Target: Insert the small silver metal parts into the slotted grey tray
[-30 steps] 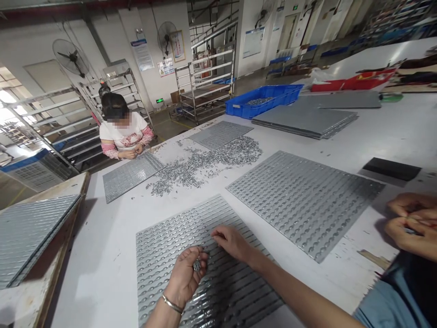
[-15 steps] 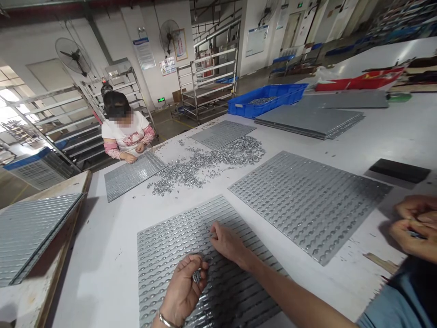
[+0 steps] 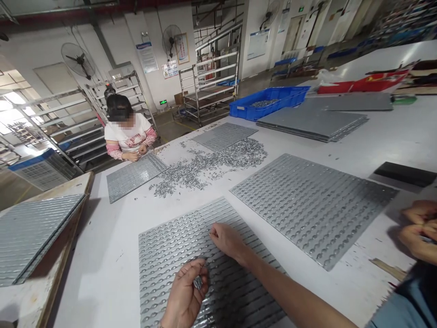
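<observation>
A grey ridged sheet [image 3: 164, 248] lies in front of me, with rows of small oval bumps along its grooves. Above its lower middle, my left hand [image 3: 191, 289] is curled around several small shiny metal pieces [image 3: 197, 283], which show between thumb and fingers. My right hand [image 3: 223, 239] rests near the middle of the same sheet, fingers pinched together and pointing down-left. Whatever the right fingertips hold is hidden. Further up the white table, a loose pile of small silver oval pieces [image 3: 208, 164] is spread out.
Another bumped grey sheet [image 3: 307, 205] lies to the right, near a second person's hands [image 3: 421, 228]. Across the table a seated co-worker [image 3: 128, 132] handles a sheet [image 3: 136, 175]. A blue bin [image 3: 269, 102] and stacked grey sheets [image 3: 310, 120] stand behind; more sheets [image 3: 37, 237] lie left.
The view has shifted slightly. My left hand's fingers have moved a little over the metal pieces. My right hand stays pinched at nearly the same spot on the sheet.
</observation>
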A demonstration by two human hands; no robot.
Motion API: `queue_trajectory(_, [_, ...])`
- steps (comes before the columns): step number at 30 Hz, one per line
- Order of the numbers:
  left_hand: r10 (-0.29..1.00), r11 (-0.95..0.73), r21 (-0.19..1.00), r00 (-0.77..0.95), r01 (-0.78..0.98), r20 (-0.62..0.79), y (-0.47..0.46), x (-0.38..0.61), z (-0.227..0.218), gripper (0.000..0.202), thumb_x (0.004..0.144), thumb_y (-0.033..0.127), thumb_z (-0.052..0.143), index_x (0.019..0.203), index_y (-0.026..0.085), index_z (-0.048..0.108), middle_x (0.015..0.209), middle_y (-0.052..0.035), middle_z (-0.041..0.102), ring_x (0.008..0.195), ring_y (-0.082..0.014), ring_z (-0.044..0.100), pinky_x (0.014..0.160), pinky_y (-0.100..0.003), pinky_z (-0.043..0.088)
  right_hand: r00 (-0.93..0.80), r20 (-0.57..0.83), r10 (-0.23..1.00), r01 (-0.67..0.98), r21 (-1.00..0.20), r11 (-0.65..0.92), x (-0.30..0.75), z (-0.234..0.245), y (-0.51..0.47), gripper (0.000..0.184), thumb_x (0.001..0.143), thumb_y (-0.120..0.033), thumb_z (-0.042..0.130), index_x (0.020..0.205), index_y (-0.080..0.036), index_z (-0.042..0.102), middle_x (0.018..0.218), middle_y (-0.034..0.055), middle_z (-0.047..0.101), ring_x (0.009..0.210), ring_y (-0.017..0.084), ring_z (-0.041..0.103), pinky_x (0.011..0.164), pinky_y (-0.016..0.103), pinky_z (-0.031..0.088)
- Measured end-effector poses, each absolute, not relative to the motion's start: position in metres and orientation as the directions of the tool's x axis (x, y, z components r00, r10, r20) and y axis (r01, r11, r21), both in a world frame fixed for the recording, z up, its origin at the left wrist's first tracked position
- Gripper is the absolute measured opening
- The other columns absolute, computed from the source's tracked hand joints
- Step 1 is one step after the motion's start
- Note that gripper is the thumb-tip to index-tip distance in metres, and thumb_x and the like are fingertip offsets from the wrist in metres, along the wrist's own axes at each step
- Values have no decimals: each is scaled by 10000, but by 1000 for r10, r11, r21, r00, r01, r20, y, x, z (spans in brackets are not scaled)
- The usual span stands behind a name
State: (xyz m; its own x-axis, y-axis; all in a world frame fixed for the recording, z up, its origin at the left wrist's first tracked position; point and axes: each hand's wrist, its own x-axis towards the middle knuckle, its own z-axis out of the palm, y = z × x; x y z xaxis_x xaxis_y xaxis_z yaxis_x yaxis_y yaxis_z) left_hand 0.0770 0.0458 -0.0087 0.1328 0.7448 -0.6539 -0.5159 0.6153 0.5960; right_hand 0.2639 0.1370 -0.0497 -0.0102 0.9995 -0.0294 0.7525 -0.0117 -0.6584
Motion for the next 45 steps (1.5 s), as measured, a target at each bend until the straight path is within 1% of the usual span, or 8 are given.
queue_trajectory(4, [740,608,593,108,-528,-663,49,76,-6,267,693,101,886,912,124,733,822,-81,732,620,-101,618,590,-194,498,-16,2,1000,682,-731,13,269,-34,127,146,869,-196,538,735,-190,597,712,5,660,681,152,580,650,253,385])
queue_trajectory(10, [771,592,606,155,-531,-618,51,86,-14,318,618,233,965,714,145,675,698,-21,672,587,-82,562,570,-177,460,-246,13,969,288,-954,86,267,-14,72,218,928,-384,564,848,-205,660,734,-13,672,695,156,604,667,252,455])
queue_trajectory(19, [776,603,586,227,-541,-588,39,111,-20,320,568,285,979,651,148,702,650,5,620,613,-92,513,576,-188,418,-116,-39,993,182,-983,-17,262,-25,38,278,904,-471,588,822,-212,644,766,21,689,746,189,643,713,294,525])
queue_trajectory(24, [762,613,560,229,-557,-606,37,107,-19,236,676,208,895,847,128,753,832,-66,721,679,-123,592,606,-211,462,1,-123,992,31,-992,-123,280,-28,53,342,899,-562,548,850,-226,585,849,51,719,697,194,667,584,296,539])
queue_trajectory(27, [728,648,554,210,-522,-653,37,99,-22,361,661,194,893,974,119,731,831,-77,729,635,-121,596,562,-212,441,50,-95,994,156,-983,-102,292,-38,72,279,872,-479,557,895,-210,629,899,74,739,730,209,683,659,336,563])
queue_trajectory(31, [770,601,621,156,-503,-619,38,89,-24,444,586,322,970,848,148,656,786,-66,722,587,-100,566,528,-195,395,-37,-28,999,422,-906,-10,292,-50,88,231,858,-321,534,945,-189,702,964,91,764,921,245,706,873,375,532])
queue_trajectory(38, [781,567,649,80,-507,-620,41,79,-23,490,543,431,992,762,146,660,628,4,633,518,-63,485,480,-169,343,-160,-74,984,677,-734,55,274,-50,97,189,912,-196,492,819,-180,656,842,56,735,807,201,665,751,291,450])
queue_trajectory(45, [766,567,599,95,-566,-636,45,79,-23,414,527,202,1002,871,109,791,820,-71,728,673,-104,613,662,-203,518,-86,-144,986,792,-611,-20,266,-44,106,146,879,-120,526,869,-169,663,867,73,742,826,208,671,753,282,436])
